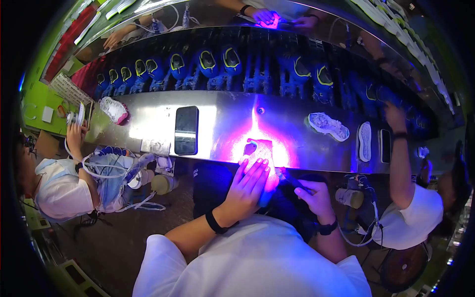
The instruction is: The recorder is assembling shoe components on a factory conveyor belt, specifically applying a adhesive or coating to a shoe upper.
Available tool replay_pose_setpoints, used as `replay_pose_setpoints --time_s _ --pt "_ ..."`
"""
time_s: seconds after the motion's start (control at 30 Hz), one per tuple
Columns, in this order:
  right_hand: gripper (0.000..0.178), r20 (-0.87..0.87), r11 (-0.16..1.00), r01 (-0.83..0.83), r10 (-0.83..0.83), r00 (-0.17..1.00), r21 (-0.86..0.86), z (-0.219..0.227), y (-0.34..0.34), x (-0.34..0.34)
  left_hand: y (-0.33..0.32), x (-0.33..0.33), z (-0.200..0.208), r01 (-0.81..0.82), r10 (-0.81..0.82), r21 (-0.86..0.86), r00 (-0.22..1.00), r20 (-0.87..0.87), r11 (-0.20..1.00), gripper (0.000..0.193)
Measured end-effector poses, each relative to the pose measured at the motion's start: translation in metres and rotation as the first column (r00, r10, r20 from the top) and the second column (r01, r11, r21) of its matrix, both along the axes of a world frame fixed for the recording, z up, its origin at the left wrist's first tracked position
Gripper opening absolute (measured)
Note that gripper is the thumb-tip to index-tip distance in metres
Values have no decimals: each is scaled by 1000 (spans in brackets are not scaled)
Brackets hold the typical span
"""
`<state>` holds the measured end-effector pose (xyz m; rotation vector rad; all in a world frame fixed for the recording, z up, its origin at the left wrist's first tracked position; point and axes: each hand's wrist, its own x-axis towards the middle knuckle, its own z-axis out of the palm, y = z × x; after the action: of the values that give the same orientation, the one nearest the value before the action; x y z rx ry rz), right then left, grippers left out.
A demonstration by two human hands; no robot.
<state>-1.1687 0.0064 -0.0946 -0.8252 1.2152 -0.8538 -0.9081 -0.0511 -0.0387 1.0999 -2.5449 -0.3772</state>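
Observation:
Near the bench's front edge, my left hand (249,185) lies over a glowing pink-white piece (261,148), its fingers close together and its thumb hidden. The piece looks like a shoe part, but glare hides its exact kind. It has a small dark opening and reaches past the edge toward me. To its right, my right hand (316,199) is closed on a slim tool with a dark handle (292,182). The tool's tip is near the lit piece; whether it touches cannot be made out.
Blue shoes with yellow-green collars (208,60) stand on a rack behind the metal bench (148,111). Soles (329,126) lie on the bench, with one phone (186,129) left and another (385,146) right. Co-workers (64,185) sit at both sides, near hoses and jars (163,184).

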Motion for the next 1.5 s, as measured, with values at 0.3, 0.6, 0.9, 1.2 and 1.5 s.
replay_pose_setpoints --time_s 0.3,0.6,0.9,1.2,1.5 --pt "35 -142 984 74 -97 985 -159 0 28 -14 2 -33 8 -51 53 -20 995 79 998 73" --pt "35 34 989 138 -136 990 -55 5 37 -18 -5 -64 17 -109 118 -75 984 134 991 76" --pt "31 206 967 241 -254 945 87 7 54 -23 -29 -100 23 -156 165 -68 974 156 985 66" --pt "31 -484 930 150 -307 820 -336 45 4 -53 -68 -120 11 -199 200 -62 980 12 978 81" --pt "30 -527 908 23 -263 808 -418 34 -53 -81 -110 -114 3 -138 142 124 990 -24 983 81"
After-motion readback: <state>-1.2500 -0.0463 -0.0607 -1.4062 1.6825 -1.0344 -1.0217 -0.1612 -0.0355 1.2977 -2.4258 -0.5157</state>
